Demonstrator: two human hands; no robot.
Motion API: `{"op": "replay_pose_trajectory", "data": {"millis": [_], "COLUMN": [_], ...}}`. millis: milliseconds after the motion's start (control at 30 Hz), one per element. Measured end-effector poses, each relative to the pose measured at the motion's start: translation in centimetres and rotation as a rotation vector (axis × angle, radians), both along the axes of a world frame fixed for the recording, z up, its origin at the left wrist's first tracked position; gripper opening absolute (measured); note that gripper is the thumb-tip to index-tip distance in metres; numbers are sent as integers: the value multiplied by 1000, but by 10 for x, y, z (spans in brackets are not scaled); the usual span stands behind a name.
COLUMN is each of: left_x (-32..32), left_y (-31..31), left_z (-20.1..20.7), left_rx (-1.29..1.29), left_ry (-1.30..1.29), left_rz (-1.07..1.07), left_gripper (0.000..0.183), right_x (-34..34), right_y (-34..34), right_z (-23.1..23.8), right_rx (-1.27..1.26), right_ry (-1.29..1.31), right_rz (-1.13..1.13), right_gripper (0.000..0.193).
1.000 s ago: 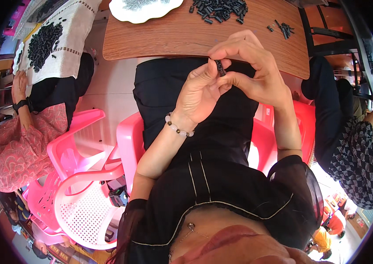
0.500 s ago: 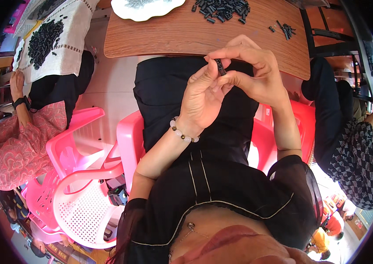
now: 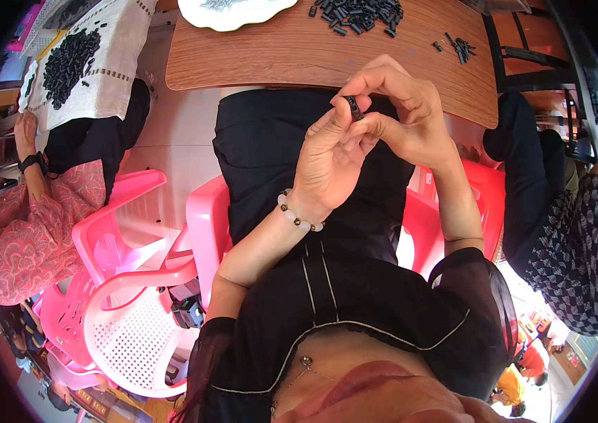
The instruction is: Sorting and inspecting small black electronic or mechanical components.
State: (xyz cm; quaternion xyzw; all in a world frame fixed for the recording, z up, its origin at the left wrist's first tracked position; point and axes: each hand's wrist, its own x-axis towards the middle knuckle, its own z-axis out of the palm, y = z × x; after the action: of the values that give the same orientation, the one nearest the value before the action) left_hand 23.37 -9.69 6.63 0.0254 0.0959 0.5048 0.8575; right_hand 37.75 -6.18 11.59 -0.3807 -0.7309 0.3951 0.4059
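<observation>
Between both hands, just above my lap and the table's near edge, is a small black cylindrical part (image 3: 353,108) with openings along its side. My left hand (image 3: 328,155), with a beaded bracelet at its wrist, pinches the part between thumb and fingers. Coming from the other side, my right hand (image 3: 408,113) has its thumb and index finger closed on the same part. Fingertips cover some of the part, so its exact kind does not show. Farther off on the table lies a pile of similar black parts (image 3: 359,14).
The brown wooden table (image 3: 256,63) bears a white scalloped plate (image 3: 235,15) of small pieces and a little group of black parts (image 3: 461,49). At left, a person sits by a cloth with a black heap (image 3: 72,67). Pink chairs (image 3: 130,338) stand nearby; another person sits at right.
Both hands stay together on the black part. My left hand has shifted slightly to the right, and the part has turned a little between the fingertips.
</observation>
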Motion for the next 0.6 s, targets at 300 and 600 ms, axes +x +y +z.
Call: {"op": "replay_pose_trajectory", "data": {"millis": [300, 600], "left_x": [3, 4], "left_y": [-2, 4], "left_z": [7, 3], "left_rx": [-95, -134], "left_ry": [113, 99], "left_rz": [6, 15], "left_gripper": [31, 34], "right_x": [2, 6], "right_y": [0, 11], "right_z": [-11, -5], "right_rx": [52, 220], "right_ry": [-22, -71], "right_rz": [3, -85], "right_gripper": [33, 36]}}
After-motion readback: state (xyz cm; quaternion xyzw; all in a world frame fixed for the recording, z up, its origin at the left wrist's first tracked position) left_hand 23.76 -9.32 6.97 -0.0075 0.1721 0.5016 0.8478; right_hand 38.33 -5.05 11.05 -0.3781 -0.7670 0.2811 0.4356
